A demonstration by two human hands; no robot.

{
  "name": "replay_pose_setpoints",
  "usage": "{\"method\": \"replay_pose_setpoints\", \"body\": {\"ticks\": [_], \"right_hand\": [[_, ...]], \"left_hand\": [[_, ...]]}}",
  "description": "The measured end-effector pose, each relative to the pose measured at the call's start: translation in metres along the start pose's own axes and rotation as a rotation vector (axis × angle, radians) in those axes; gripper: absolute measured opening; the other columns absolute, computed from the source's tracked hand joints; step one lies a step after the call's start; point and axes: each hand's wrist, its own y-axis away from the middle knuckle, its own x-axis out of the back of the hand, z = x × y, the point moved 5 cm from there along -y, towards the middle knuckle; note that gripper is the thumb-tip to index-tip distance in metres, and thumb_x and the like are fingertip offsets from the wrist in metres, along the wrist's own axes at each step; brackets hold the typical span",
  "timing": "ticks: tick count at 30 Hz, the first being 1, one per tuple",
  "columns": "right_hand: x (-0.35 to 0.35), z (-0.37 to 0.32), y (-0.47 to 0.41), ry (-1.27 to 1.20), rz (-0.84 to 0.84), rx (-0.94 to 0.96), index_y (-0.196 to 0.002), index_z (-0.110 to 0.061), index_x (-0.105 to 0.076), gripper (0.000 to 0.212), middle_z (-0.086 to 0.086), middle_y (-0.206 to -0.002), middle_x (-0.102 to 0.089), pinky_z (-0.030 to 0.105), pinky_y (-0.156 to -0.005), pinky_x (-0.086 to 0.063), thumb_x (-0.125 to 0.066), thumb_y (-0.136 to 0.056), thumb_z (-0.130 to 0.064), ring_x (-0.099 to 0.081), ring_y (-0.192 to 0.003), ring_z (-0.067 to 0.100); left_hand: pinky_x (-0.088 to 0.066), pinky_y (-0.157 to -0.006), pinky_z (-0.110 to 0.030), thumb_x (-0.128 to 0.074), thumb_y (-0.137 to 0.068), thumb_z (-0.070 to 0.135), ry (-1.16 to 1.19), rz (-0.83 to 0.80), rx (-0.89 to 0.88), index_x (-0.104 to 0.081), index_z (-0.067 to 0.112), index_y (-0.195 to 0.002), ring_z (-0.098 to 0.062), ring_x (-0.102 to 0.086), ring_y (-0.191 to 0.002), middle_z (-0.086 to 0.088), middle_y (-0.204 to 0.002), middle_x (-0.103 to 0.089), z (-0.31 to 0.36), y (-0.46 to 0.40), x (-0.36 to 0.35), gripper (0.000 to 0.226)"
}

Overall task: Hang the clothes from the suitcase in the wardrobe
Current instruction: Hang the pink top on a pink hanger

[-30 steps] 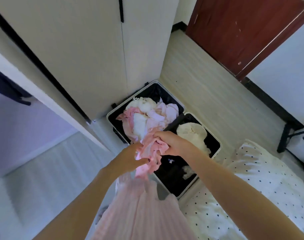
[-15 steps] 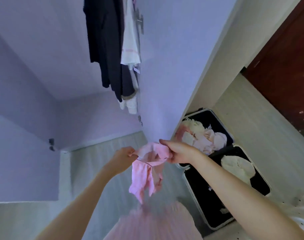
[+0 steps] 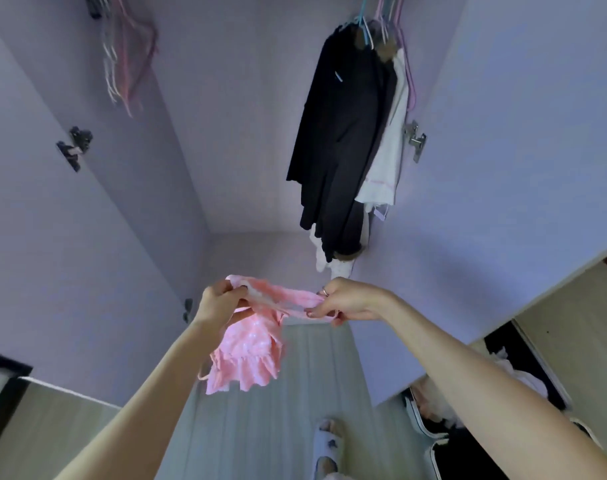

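Observation:
A small pink dotted garment [image 3: 248,348] hangs between my hands in front of the open wardrobe [image 3: 246,150]. My left hand [image 3: 219,303] grips its top edge on the left. My right hand [image 3: 347,301] pinches the same edge on the right, so the fabric is stretched flat between them. The ruffled hem dangles below my left hand. The open suitcase [image 3: 523,362], black inside with pale clothes in it, lies on the floor at the lower right, partly hidden by my right forearm.
A dark coat [image 3: 340,143] and a white garment [image 3: 387,157] hang on hangers at the wardrobe's upper right. Several empty pink hangers [image 3: 129,60] hang at the upper left. A slippered foot [image 3: 328,445] stands on the wardrobe's pale floor [image 3: 278,410].
The view has swung from the suitcase up into the wardrobe. My hands lifted the pink garment out of the suitcase and pulled apart, spreading its top edge.

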Motion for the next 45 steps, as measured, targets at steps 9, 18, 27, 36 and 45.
{"method": "replay_pose_setpoints", "body": {"ticks": [9, 18, 27, 36, 45], "right_hand": [[0.080, -0.111, -0.067, -0.182, 0.256, 0.240, -0.106, 0.000, -0.063, 0.020, 0.000, -0.064, -0.041, 0.021, -0.063, -0.043, -0.052, -0.091, -0.009, -0.044, -0.057, 0.010], [0.085, -0.208, -0.094, 0.577, 0.089, 0.539, -0.087, -0.004, -0.071, 0.036, -0.017, -0.073, -0.058, 0.000, -0.064, -0.036, -0.036, -0.087, 0.007, -0.054, -0.073, -0.001], [0.135, -0.220, -0.093, 0.792, 0.706, 0.807, -0.131, -0.018, -0.056, 0.041, 0.004, -0.107, -0.054, 0.032, -0.082, -0.049, -0.043, -0.095, -0.004, -0.054, -0.100, 0.015], [0.148, -0.233, -0.095, -0.544, 0.389, 0.344, -0.098, -0.006, -0.063, 0.045, 0.015, -0.087, -0.070, 0.032, -0.081, -0.053, -0.030, -0.101, -0.035, -0.067, -0.086, 0.025], [0.146, -0.274, -0.084, -1.150, 0.165, 0.391, -0.066, -0.012, -0.039, 0.028, -0.001, -0.041, -0.025, 0.018, -0.036, -0.024, -0.023, -0.089, -0.009, -0.020, -0.031, 0.010]], "left_hand": [[-0.051, -0.060, -0.021, -0.057, -0.089, 0.011, -0.355, -0.054, 0.099, -0.060, 0.009, -0.083, -0.006, -0.062, -0.053, -0.007, -0.067, -0.064, 0.027, -0.063, 0.019, 0.007], [-0.042, -0.067, -0.022, -0.042, -0.096, 0.016, -0.608, -0.178, 0.105, -0.057, 0.016, -0.092, -0.013, -0.056, -0.078, -0.002, -0.097, -0.060, 0.070, -0.108, 0.002, 0.016], [-0.044, -0.066, -0.023, -0.040, -0.094, 0.009, -0.476, -0.079, 0.017, -0.056, 0.016, -0.100, -0.018, -0.057, -0.084, -0.001, -0.097, -0.060, 0.097, -0.148, 0.002, 0.018], [-0.040, -0.095, -0.029, -0.047, -0.091, 0.008, -0.590, 0.087, -0.251, -0.050, 0.015, -0.129, -0.026, -0.051, -0.119, -0.010, -0.130, -0.053, 0.128, -0.182, 0.011, 0.039], [-0.023, -0.114, -0.046, -0.073, -0.070, 0.051, -0.684, -0.332, -0.156, -0.009, 0.032, -0.148, -0.027, -0.017, -0.143, -0.002, -0.155, -0.012, 0.098, -0.190, -0.030, 0.103]]}}
